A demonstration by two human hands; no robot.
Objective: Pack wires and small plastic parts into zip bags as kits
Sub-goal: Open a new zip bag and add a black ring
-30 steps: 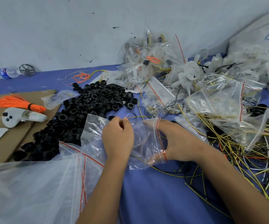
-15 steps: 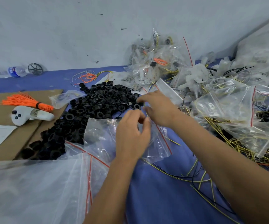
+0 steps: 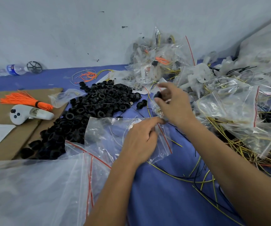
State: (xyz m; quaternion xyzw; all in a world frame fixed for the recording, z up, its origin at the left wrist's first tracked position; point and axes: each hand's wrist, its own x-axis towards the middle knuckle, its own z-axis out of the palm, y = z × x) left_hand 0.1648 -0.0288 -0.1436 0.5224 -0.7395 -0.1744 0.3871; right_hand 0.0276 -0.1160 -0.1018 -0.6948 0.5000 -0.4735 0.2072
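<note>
mid-kit, judging by the layout: many filled bags heaped at the far right against the wall, so plenty packed already; still plenty left too, with a large pile of black plastic rings at centre-left, loose yellow and black wires tangled at the right, and empty bags stacked at the near left.

current zip bag lying flat on the blue desk at centre, just right of the ring pile. long axis running left to right; red-striped mouth pointing right, toward the wires. thin white wire seemingly inside already, though hard to tell through the plastic.

left hand curled at the bag's mouth, fingers pinching the upper lip near the red stripe, likely keeping it open. right hand raised just beyond the mouth, fingers narrowly pinching one black ring. probably next: ring into the bag, then sealing and adding to the far heap.
</note>
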